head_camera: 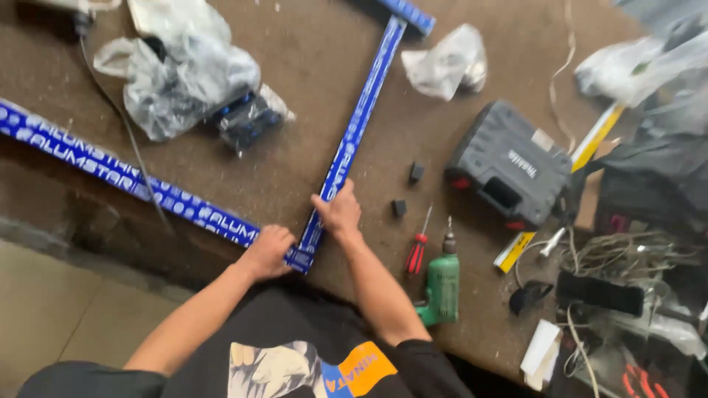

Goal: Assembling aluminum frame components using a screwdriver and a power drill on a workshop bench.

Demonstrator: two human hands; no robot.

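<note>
Left hand (267, 249) clamps end of long blue-wrapped metal bar (110, 171); right hand (339, 210) presses flat on second blue-wrapped bar (361, 110), grip unclear. Bars meet at corner near table edge, at 6 o'clock. Red screwdriver (417, 250), green drill (442, 284) at 4 o'clock. Grey tool case (509, 166) at 3. Crinkled plastic bags (177, 74) at 11. Rough brown tabletop (295, 66).

One head-worn camera looks steeply down from close above the brown workbench (295, 44), tilted: the bench's near edge runs diagonally across the lower left of the frame.
</note>
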